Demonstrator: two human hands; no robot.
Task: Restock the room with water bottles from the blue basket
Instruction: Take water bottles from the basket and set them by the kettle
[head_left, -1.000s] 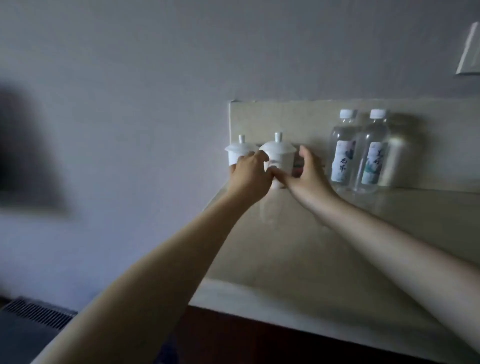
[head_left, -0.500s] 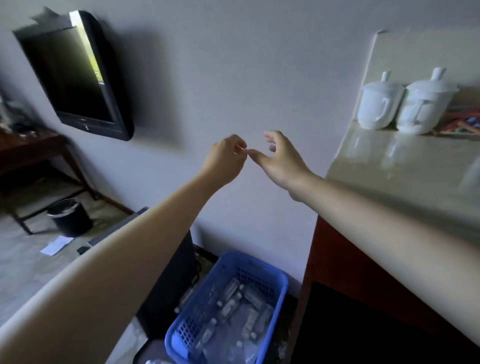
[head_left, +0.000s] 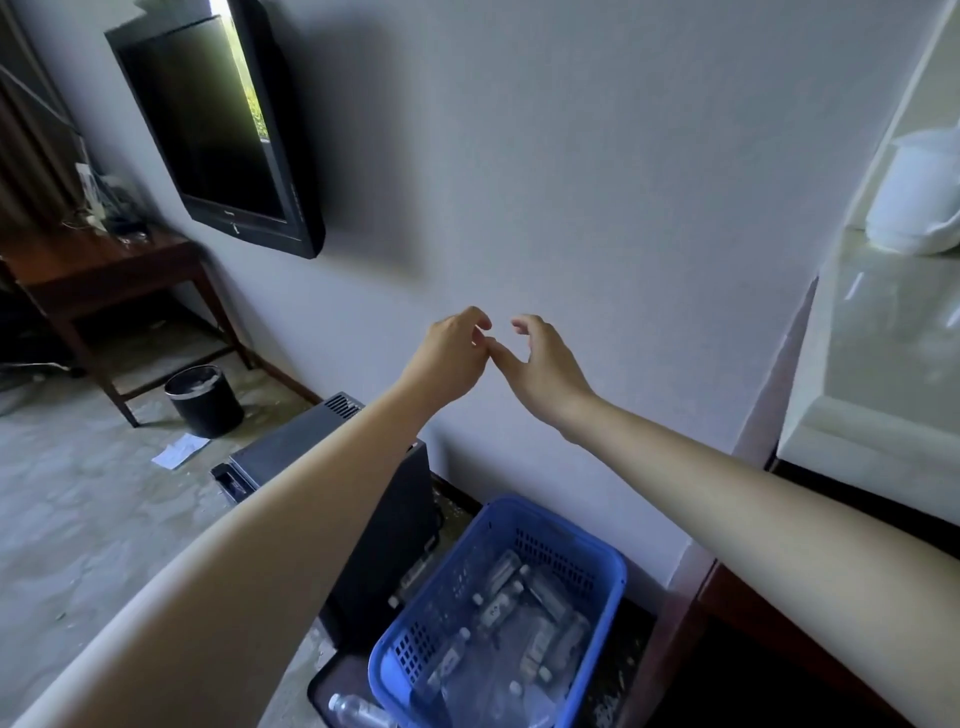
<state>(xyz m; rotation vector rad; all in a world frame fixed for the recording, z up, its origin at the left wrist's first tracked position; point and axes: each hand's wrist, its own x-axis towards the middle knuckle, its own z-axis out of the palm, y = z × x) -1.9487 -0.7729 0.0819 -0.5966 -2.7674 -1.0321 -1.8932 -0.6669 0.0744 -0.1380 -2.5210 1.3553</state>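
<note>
A dark flat television (head_left: 223, 130) hangs on the pale wall (head_left: 571, 156) at the upper left. Below it, at the left edge, stands a brown wooden table (head_left: 104, 270) with some small blurred items on top. A black waste bin (head_left: 204, 400) stands on the floor (head_left: 78, 493) beside one table leg, and a white slip of paper (head_left: 180, 451) lies near the bin. A black box-shaped appliance (head_left: 363, 519) stands against the wall. At the right, a white lidded cup (head_left: 917, 200) rests on a pale glossy counter (head_left: 883, 364).
</note>
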